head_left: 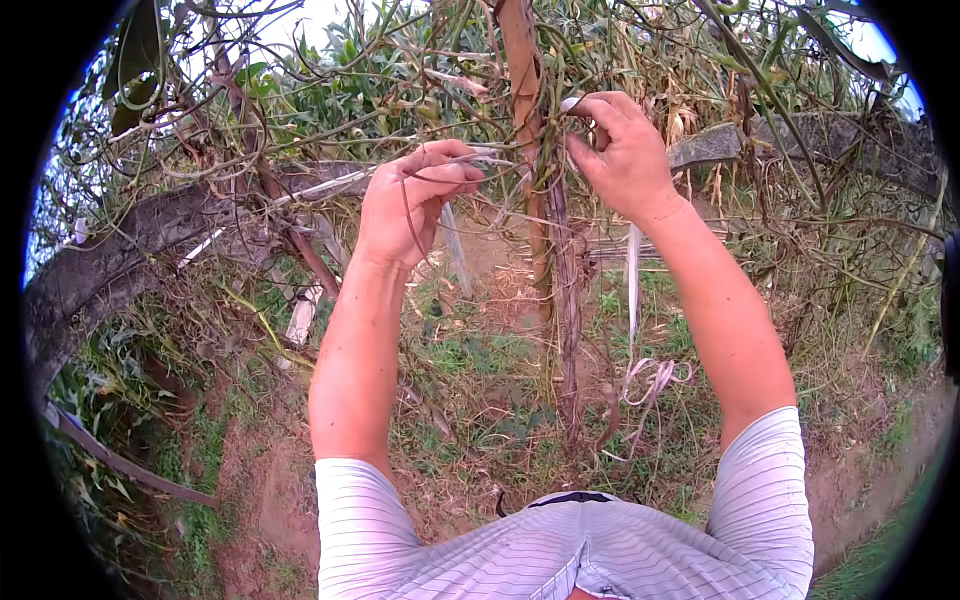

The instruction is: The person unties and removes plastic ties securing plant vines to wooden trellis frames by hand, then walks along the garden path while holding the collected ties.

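- Pale strip [497, 161] pinched between thumb and fingertips of left hand [420, 200], just left of the wooden pole [524, 90].
- Right hand [625, 150] held raised just right of pole; fingers curled, thumb and forefinger slightly apart. Whether anything is gripped there cannot be told.
- Pole wrapped by vines [551, 140], located between both hands.
- White ribbon [633, 290] hung below right hand, lower part tangled.
- Grey beam [815, 145] partly covered by stems.
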`<state>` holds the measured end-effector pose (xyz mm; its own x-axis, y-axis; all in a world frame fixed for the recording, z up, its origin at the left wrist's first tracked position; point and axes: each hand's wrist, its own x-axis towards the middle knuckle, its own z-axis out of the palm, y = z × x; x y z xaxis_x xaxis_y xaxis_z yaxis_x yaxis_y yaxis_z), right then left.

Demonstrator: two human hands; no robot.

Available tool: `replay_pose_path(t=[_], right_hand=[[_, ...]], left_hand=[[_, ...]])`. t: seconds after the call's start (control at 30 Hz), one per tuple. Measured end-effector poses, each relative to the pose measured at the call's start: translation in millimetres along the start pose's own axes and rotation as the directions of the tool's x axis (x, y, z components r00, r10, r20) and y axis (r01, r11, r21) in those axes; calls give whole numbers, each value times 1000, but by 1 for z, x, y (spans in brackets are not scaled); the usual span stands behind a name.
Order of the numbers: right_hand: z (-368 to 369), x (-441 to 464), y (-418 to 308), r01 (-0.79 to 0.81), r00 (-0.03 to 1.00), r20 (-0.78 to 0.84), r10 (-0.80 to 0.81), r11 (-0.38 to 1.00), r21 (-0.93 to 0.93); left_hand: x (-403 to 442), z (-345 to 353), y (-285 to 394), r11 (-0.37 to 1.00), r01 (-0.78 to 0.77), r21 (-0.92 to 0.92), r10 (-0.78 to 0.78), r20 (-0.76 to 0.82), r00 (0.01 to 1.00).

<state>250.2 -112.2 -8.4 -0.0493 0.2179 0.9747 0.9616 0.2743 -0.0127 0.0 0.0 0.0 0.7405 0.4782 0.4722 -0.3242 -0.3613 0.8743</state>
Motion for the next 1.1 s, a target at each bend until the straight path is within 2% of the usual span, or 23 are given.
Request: replay_pose_path(t=[0.07,0.1,0.17,0.23,0.3,0.33,0.37,0.43,0.5,0.57,0.6,0.63,0.7,0.77,0.8,0.83,0.9,0.93,0.97,1.03,1.07,1.1], right_hand=[[3,1,-2,-42,999,33,40,998,51],[3,0,-3,-60,998,15,59,996,58],[0,1,1,-125,990,81,120,990,60],[-3,4,0,-70,995,74,66,996,56],[-7,2,-2,-172,978,139,157,979,106],[-7,2,-1,-154,983,120,140,982,110],[-7,2,-1,-156,982,122,142,981,113],[-8,3,0,-216,965,175,194,970,115],[-5,1,-1,-218,966,176,190,963,158],[-1,-1,-2,-325,941,163,296,925,196],[2,-5,-4,-421,905,176,388,876,237],[1,-5,-4,-419,906,175,386,877,235],[1,-2,-4,-531,839,268,473,820,213],[1,-1,-1,-538,833,278,478,816,210],[0,-2,0,-549,825,289,485,810,208],[1,-3,-1,-548,825,295,483,810,207],[2,-2,-4,-419,899,209,384,894,160],[5,-3,-2,-437,890,222,397,882,175],[11,-4,-1,-432,892,229,390,885,174],[18,-3,-1,-321,946,137,295,916,241],[19,-3,0,-315,947,140,289,918,239],[19,-1,-2,-276,956,143,256,949,151]], left_hand=[[-3,10,-8,953,-208,-220,168,-185,968],[0,15,-5,960,-193,-202,160,-170,972],[-1,27,-13,925,-257,-278,185,-261,948],[-2,23,-12,936,-263,-235,208,-235,949],[-10,16,-9,967,-81,-241,91,31,995],[-15,16,-5,993,-3,-117,17,114,993],[-16,16,-3,993,0,-115,13,112,994],[-17,17,-3,993,-48,107,8,350,937],[-19,17,-6,995,-23,98,-8,301,954],[-19,7,-5,999,-20,38,6,347,938],[-28,13,9,995,97,29,-101,261,960],[-34,11,22,995,94,27,-98,262,960],[-49,-9,45,944,270,191,-318,300,899],[-62,-30,51,972,128,196,-164,182,969],[-66,-35,57,962,96,257,-107,31,994],[-70,-41,57,960,126,250,-111,-71,991],[-76,-42,54,938,180,296,-156,-102,982],[-79,-41,52,940,179,291,-153,-109,982],[-80,-38,48,947,143,289,-128,-72,989],[-77,-32,40,954,101,282,-95,-36,995],[-72,-30,36,952,113,284,-92,-87,992],[-69,-28,34,950,125,286,-89,-136,987]])
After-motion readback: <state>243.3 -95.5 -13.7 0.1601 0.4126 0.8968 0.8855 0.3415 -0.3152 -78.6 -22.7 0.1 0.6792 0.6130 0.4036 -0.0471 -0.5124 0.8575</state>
